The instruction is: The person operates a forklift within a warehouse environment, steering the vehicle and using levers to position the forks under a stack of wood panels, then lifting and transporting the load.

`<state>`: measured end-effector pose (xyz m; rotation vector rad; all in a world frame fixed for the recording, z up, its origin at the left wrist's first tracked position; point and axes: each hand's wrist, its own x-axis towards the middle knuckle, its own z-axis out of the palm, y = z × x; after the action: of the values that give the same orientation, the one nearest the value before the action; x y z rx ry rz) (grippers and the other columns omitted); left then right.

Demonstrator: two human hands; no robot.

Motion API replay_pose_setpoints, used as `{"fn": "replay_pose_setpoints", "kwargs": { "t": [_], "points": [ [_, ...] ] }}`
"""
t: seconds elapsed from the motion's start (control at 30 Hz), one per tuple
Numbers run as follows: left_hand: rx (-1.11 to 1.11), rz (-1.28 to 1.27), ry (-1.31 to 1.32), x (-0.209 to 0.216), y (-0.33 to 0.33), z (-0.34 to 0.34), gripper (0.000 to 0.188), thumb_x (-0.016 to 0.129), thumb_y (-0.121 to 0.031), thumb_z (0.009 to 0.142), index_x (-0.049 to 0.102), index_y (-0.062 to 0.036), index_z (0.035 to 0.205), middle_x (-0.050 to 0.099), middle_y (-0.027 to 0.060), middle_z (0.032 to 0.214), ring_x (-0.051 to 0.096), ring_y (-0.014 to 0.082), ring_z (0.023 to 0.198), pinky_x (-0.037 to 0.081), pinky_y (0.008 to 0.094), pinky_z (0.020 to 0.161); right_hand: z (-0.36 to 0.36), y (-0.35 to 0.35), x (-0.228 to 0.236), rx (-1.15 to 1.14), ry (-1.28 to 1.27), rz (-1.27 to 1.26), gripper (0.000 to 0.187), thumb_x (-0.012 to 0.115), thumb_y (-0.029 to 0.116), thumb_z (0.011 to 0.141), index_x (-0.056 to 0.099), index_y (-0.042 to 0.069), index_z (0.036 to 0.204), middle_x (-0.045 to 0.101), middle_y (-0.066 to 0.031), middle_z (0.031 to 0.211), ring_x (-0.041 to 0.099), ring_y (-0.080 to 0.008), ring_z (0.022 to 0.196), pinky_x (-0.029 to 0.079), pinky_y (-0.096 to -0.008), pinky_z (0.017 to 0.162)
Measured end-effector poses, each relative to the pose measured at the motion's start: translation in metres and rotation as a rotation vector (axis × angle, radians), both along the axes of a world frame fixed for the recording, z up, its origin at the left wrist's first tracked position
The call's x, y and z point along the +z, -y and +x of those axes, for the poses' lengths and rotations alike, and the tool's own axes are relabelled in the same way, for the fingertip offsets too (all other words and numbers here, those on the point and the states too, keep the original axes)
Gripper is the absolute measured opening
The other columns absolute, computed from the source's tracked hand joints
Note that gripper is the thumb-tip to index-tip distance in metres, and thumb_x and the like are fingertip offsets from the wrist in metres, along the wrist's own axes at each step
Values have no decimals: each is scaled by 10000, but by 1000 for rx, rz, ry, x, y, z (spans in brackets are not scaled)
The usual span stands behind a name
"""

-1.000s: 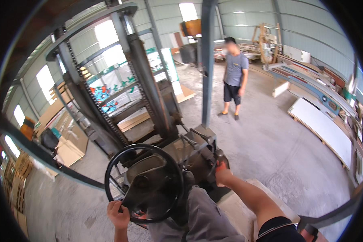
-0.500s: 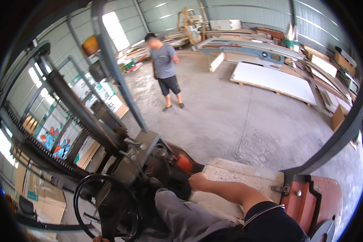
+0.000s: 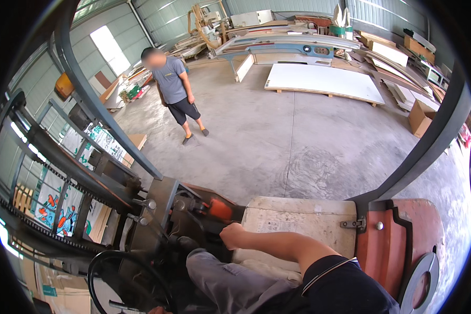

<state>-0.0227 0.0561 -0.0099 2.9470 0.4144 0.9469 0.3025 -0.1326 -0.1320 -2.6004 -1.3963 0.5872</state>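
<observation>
I sit in a forklift, with the black steering wheel (image 3: 90,276) at the lower left. Only a sliver of my left hand (image 3: 160,310) shows at the lower edge, by the wheel's lower rim; its fingers are mostly hidden. My right hand (image 3: 232,236) is closed in a fist beside my right thigh, at the front corner of the worn off-white cover (image 3: 298,213). Whatever is in it, if anything, is hidden. Just ahead of it is a red part (image 3: 220,209) on the dark floor well. Several knobbed levers (image 3: 146,205) stand left of that, beyond the wheel.
A person (image 3: 172,83) in a grey shirt stands on the concrete floor ahead. The dark mast (image 3: 63,152) rises at left; a grey post (image 3: 97,110) and another post (image 3: 418,152) frame the cab. Beyond lie a white panel (image 3: 324,83), a long blue-grey machine (image 3: 277,56) and stacked boards.
The view has swung, so the scene sits farther left. The person's raised arm has come down and the feet have shifted. My right hand stays closed by the cover.
</observation>
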Motion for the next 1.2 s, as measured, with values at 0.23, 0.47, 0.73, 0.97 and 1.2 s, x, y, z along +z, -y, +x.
{"fn": "replay_pose_setpoints", "kwargs": {
  "t": [0.23,0.47,0.73,0.97,1.2],
  "points": [
    [-21,72,4,29,0,97,187,529,37,690,603,69,859,599,212,934,569,393,921,457,443,857,-6,4,-5,-27,-6,2,167,665,182,652,734,99,780,708,-91,840,689,-263,823,545,-376,649],
    [196,-27,25,65,-106,148,232,530,8,725,605,82,931,593,245,1041,539,413,1044,421,439,937,-11,-1,-6,-32,-30,0,185,654,201,665,733,82,783,709,-102,848,689,-265,829,547,-378,673],
    [620,-202,-62,111,-259,83,351,539,-133,804,634,69,1075,659,231,1036,632,377,955,483,435,850,-14,1,7,-66,-85,-62,201,647,216,697,732,79,818,708,-109,891,685,-271,867,550,-379,698],
    [766,-118,-214,101,-307,-27,267,595,-196,806,673,-35,1004,659,173,1001,612,338,996,493,427,857,0,13,19,-289,-291,119,363,601,437,802,719,108,899,695,-125,939,655,-304,920,518,-428,797],
    [818,58,-194,32,-320,-113,448,566,-365,891,557,-96,1249,597,89,1216,601,263,1045,498,418,844,204,198,101,-1337,184,352,776,623,176,749,291,124,1448,633,-225,1093,617,-348,1028,506,-427,871]
  ]
}}
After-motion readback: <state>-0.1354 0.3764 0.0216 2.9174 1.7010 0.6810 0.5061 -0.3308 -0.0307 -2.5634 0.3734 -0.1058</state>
